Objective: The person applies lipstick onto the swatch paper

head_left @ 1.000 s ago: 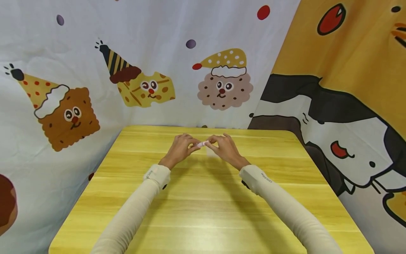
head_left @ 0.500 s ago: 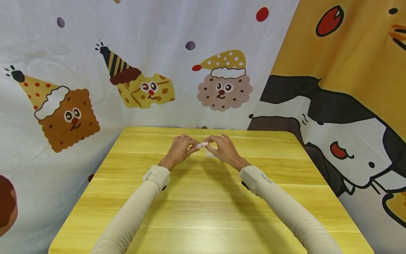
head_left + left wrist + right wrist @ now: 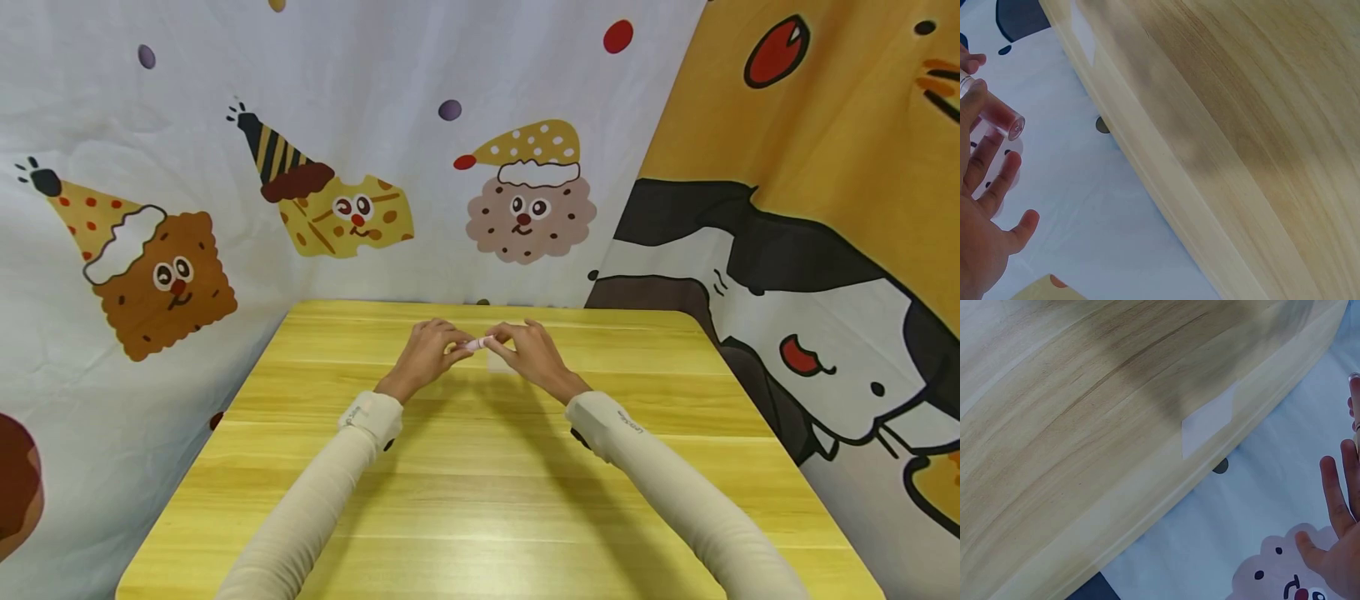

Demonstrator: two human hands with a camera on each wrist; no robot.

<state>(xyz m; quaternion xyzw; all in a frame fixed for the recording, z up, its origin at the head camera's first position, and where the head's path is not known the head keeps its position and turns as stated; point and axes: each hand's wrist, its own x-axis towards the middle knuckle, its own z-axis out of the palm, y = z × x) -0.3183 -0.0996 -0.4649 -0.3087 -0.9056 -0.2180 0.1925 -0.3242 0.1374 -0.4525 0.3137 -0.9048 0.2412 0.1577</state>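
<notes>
Both hands have a pinch grip on the same small pink tube (image 3: 476,343), thumb and fingers closed on it from either end. Left hand (image 3: 424,357) sits at about 9 o'clock from the tube, right hand (image 3: 534,357) at about 3, so there's only a short bit of it showing between the fingertips. From the left wrist cam you can see a clear end with pink inside, pointing to around 4 o'clock, and that hand's other fingers are just kinda splayed out. The right wrist cam barely catches the grip, it's cut off at the frame edge.

The tube's up off the table (image 3: 465,492), over the far part of it, basically 12 o'clock from the person, with its right end tipped slightly toward 2. Down on the wood there's a pale square (image 3: 1209,422) at roughly 4 o'clock from the tube, partly hidden by the right hand in the head view. Behind everything hangs a cartoon backdrop (image 3: 360,58): biscuit (image 3: 198,287) at 10 o'clock, cheese (image 3: 382,223) at 11, pinkish cookie (image 3: 557,215) around 1.
</notes>
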